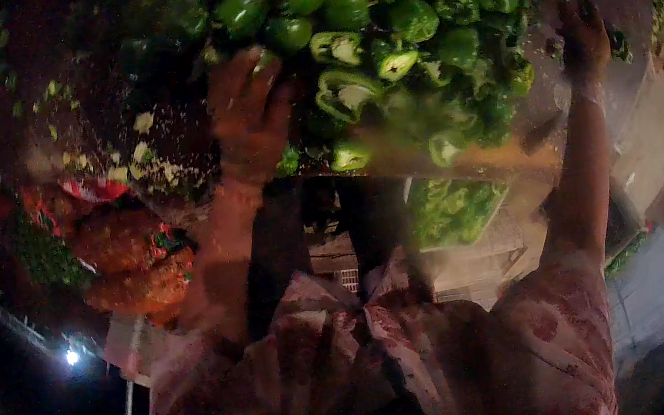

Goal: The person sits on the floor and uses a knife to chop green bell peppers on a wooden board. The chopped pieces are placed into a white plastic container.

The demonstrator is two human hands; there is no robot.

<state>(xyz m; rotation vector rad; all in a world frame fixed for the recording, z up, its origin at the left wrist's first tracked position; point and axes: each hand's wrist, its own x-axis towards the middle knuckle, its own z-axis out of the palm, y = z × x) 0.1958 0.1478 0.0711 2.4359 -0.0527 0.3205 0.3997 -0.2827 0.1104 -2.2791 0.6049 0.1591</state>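
Observation:
Green bell peppers (346, 8) are heaped on the work surface in front of me, most of them whole. Several halved ones (348, 93) in the nearer part show pale insides and seeds. My left hand (250, 108) reaches to the left edge of the heap, fingers apart, with its fingertips at a pepper. Whether it grips that pepper is not clear. Out to the right of the heap, my right hand (585, 40) is dim and looks closed. A long dark shape extends beyond it, too dark to name.
Pale pepper scraps (142, 153) litter the surface at left. Below the wooden edge (461, 159) stands a container of green pepper pieces (456, 211). Orange-red bags (130, 253) lie at lower left. Pale sheeting (648, 133) covers ground at right.

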